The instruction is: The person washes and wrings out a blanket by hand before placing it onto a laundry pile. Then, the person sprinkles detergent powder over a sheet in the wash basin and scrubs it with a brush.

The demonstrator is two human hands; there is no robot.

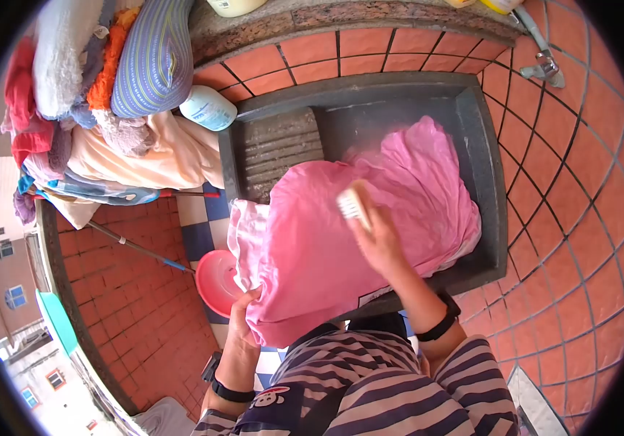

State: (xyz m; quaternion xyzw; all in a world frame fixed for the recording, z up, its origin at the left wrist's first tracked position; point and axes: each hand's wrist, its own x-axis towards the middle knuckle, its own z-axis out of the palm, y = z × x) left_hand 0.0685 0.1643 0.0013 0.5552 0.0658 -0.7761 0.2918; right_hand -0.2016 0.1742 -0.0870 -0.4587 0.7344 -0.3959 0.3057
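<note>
A large pink cloth (312,240) is spread over the dark stone sink (493,182) and hangs over its near left edge. My left hand (243,316) grips the cloth's lower left corner, fingers closed around the fabric. In my right hand (379,236) is a scrub brush (355,203) with pale bristles and a light-coloured back, held above the middle of the cloth. The bristles face left, and I cannot tell whether they touch the fabric. Part of the ribbed washboard (279,149) shows at the sink's left side; the cloth covers the rest.
A white-and-blue bottle (209,109) stands by the sink's back left corner. Piled laundry (152,145) fills the upper left. A pink basin (217,283) is below the sink's left side. A tap (544,69) is at the upper right.
</note>
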